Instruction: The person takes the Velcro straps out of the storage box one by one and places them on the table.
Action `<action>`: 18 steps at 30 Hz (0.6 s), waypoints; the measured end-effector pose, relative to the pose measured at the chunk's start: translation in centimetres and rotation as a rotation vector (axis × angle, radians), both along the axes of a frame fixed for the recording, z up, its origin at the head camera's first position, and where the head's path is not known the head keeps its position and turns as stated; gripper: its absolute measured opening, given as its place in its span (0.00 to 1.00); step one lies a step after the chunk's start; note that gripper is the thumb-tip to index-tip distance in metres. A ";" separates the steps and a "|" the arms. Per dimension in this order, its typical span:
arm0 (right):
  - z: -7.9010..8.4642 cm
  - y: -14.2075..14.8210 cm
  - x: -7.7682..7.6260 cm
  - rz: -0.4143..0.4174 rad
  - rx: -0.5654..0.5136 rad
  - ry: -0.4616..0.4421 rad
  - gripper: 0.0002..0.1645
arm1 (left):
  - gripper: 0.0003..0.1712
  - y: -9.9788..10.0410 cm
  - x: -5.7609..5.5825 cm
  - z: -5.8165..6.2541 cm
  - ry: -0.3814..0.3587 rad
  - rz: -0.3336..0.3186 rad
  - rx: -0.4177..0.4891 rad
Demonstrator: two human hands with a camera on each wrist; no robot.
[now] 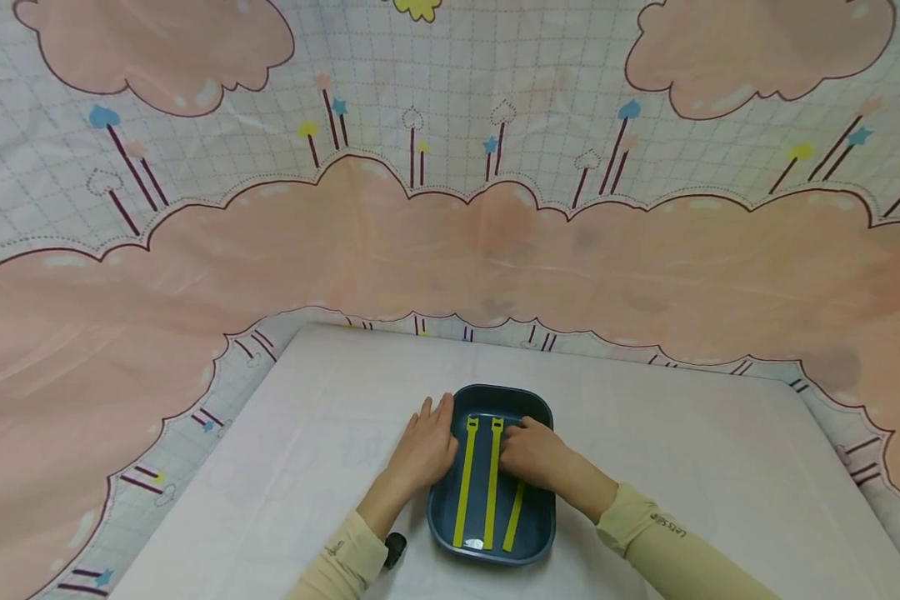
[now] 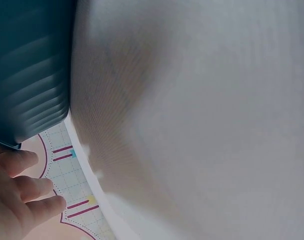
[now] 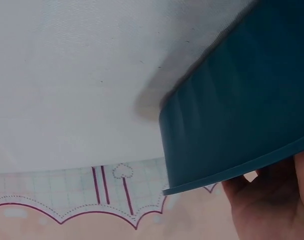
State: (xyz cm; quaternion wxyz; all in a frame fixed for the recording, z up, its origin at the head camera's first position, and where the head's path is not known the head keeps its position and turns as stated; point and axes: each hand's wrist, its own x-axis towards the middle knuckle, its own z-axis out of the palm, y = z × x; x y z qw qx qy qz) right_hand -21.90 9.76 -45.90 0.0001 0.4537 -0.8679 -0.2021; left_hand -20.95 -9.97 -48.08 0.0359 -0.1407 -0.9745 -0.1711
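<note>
A dark blue oblong tray (image 1: 438, 533) holds three flat yellow-green straps with slotted heads, apparently cable straps. The left strap (image 1: 465, 483) and the middle strap (image 1: 492, 487) lie lengthwise, heads at the far end. The right strap (image 1: 515, 517) slants a little, its upper part hidden under my right hand (image 1: 536, 454). That hand reaches over the tray's right rim, fingers curled at the strap's covered end. In the right wrist view the tray wall hides the fingertips. My left hand (image 1: 427, 446) rests along the left rim with its fingers extended; in the left wrist view they are spread.
The tray stands on a white tabletop (image 1: 330, 417). A patterned cloth (image 1: 450, 258) with clouds and stars hangs behind and around the table. A small black object (image 1: 394, 550) shows at the left cuff.
</note>
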 end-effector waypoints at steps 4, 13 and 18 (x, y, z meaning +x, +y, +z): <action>0.0 0.0 0.2 -0.018 0.022 -0.007 0.06 | 0.33 0.0 0.0 0.1 0.005 -0.001 0.001; 0.9 0.1 0.3 -0.050 0.023 0.009 0.07 | 0.33 0.1 0.2 0.2 0.025 -0.006 -0.014; 3.1 0.5 0.4 -0.037 0.006 0.096 0.08 | 0.33 0.1 0.1 0.2 0.026 0.000 -0.022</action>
